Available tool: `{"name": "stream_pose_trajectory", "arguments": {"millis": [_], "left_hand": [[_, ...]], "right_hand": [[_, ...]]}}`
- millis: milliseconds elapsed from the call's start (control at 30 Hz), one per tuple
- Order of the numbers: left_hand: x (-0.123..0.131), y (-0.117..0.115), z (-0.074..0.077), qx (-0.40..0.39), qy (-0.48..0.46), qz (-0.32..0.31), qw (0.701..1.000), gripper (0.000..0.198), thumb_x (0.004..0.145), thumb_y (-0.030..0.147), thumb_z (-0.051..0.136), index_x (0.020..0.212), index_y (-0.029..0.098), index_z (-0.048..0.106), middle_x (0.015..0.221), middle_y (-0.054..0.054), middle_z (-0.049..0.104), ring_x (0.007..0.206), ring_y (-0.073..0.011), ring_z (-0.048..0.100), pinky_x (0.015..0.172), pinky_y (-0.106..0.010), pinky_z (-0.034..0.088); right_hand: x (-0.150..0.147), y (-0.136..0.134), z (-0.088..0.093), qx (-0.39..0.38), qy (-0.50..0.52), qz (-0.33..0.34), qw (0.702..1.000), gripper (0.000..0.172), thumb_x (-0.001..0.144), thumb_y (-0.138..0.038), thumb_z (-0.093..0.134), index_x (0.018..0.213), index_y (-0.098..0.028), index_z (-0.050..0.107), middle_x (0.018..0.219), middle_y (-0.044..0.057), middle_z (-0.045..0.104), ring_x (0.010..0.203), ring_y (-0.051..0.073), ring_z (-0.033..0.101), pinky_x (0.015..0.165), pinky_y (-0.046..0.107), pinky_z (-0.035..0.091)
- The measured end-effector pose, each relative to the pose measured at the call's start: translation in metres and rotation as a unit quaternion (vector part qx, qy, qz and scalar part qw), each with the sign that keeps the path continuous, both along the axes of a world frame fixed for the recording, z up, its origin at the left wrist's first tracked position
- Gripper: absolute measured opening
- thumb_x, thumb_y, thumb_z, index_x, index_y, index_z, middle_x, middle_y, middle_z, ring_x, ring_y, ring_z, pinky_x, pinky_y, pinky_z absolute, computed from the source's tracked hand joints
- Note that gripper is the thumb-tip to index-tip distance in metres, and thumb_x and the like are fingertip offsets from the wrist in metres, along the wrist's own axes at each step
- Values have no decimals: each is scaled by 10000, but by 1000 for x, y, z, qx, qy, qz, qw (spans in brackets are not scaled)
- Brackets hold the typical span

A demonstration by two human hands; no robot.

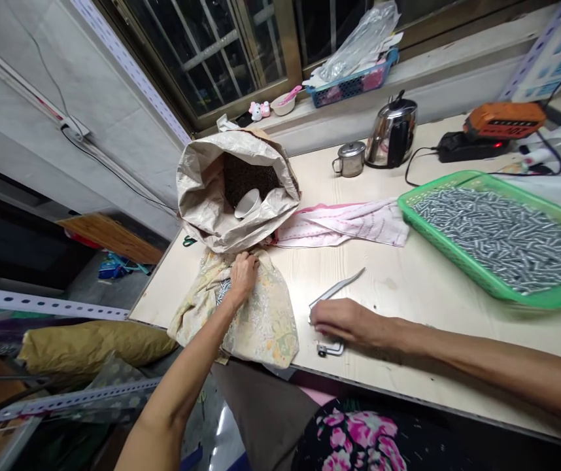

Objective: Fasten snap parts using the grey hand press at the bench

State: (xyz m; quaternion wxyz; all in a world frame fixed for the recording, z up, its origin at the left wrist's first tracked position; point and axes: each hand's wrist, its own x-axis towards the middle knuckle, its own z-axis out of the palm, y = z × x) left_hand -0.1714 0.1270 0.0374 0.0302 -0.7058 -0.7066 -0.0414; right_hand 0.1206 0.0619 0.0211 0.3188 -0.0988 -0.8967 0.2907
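Two hands were apart, grips unclear: the right hand [339, 320] by a metal blade [339, 286] on the desk [388, 271], the left hand [244, 278] on floral cloth [268, 320] where metal pins [222, 291] showed. Farther off, a heaped green basket [545, 299] suggested much done, the cloth's pins perhaps left.

Worn on head as single view; aimed forward and down over worktop [393, 291], fairly close to left hand [245, 271] and right hand [342, 319] near centre. Framed wide: window [255, 52] at 12 o'clock, green basket [520, 299] at 3, lap [271, 412] at 6, wall [114, 98] at 10.
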Motion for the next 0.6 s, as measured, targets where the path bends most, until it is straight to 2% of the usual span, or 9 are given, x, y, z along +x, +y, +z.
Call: {"name": "stream_pose_trajectory", "arguments": {"millis": [67,133,167,233,300,367,433,533,600], "left_hand": [[6,-10,5,36,-62,-13,997,214,918,202,509,951,155,715,1004,-108,667,1002,-231,578,880,-327,448],[16,-26,11,40,-149,-17,988,205,896,226,536,948,149,719,977,-100,695,928,-215,609,865,-325,460],[23,-37,14,24,-202,-8,979,200,879,248,557,937,153,724,946,-87,708,869,-201,622,833,-312,470],[40,-60,18,-43,-323,26,945,206,836,309,605,893,156,732,838,-56,716,720,-166,616,714,-274,477],[59,-83,21,-134,-444,66,883,251,784,375,650,839,142,728,726,-35,691,591,-132,570,585,-242,450],[77,-102,19,-220,-530,99,813,310,729,424,695,794,121,711,656,-22,654,517,-107,523,512,-229,427],[92,-115,15,-272,-564,121,770,349,680,448,733,770,113,696,622,-9,625,491,-95,504,490,-225,431],[104,-126,4,-290,-548,130,774,364,672,464,739,757,112,695,574,11,587,476,-85,483,475,-212,410],[107,-130,-2,-278,-519,118,800,366,700,474,719,758,112,707,562,11,588,475,-83,477,471,-204,385]], "right_hand": [[16,7,21,-126,83,-126,980,214,1037,-310,387,1031,-180,557,928,57,626,755,140,610,645,292,510],[51,17,48,-154,117,-278,941,200,1003,-375,465,1048,-209,567,906,42,632,681,148,622,609,322,528],[74,21,63,-124,111,-361,918,207,983,-405,501,1055,-227,578,866,34,631,681,166,627,619,351,531],[122,28,87,2,57,-516,855,248,950,-470,540,1077,-271,616,907,58,648,788,238,647,717,455,524],[160,28,98,75,-41,-587,805,287,966,-497,474,1108,-320,650,1017,83,638,987,353,614,796,540,488],[173,19,93,104,-129,-585,794,327,985,-489,411,1085,-327,676,1066,96,605,1044,396,572,791,553,475],[160,3,73,106,-173,-506,838,346,1001,-458,387,1051,-283,682,1025,106,590,931,336,590,718,490,490],[111,-23,30,55,-204,-305,929,293,1009,-383,434,1103,-194,636,977,102,591,795,228,576,664,376,483],[81,-34,5,34,-236,-241,941,224,995,-339,486,1064,-168,613,947,86,582,785,207,556,670,345,448]]}}
